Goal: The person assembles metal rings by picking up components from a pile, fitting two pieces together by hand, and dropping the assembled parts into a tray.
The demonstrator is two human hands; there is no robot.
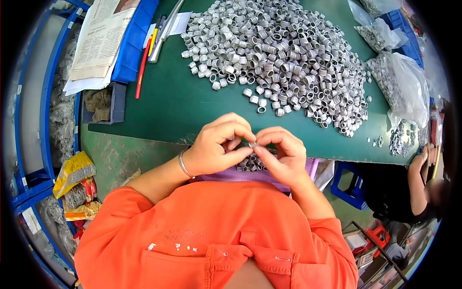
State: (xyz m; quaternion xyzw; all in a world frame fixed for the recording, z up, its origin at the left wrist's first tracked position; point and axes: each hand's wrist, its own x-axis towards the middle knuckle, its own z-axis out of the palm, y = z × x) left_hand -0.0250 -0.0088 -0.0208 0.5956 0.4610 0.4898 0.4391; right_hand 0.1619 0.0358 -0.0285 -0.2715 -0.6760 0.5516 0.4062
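Observation:
Between the fingertips of my left hand (219, 144) and my right hand (284, 154) is a small grey metal ring (252, 144). Both hands pinch it, just off the near edge of the green table (159, 115). Below them, on my lap side, a purple basket (226, 175) holds more dark metal rings (251, 164), partly hidden by my hands. A large heap of short threaded metal rings (279, 58) spreads over the table in front of me. A bracelet circles my left wrist.
Pens (143, 72) and a blue bin (134, 43) with newspaper (102, 38) lie at the left. Plastic bags of metal parts (399, 82) stand at the right, near another person's arm (417, 180). A blue shelf rack (45, 96) is at far left; a blue stool (349, 188) sits below the table.

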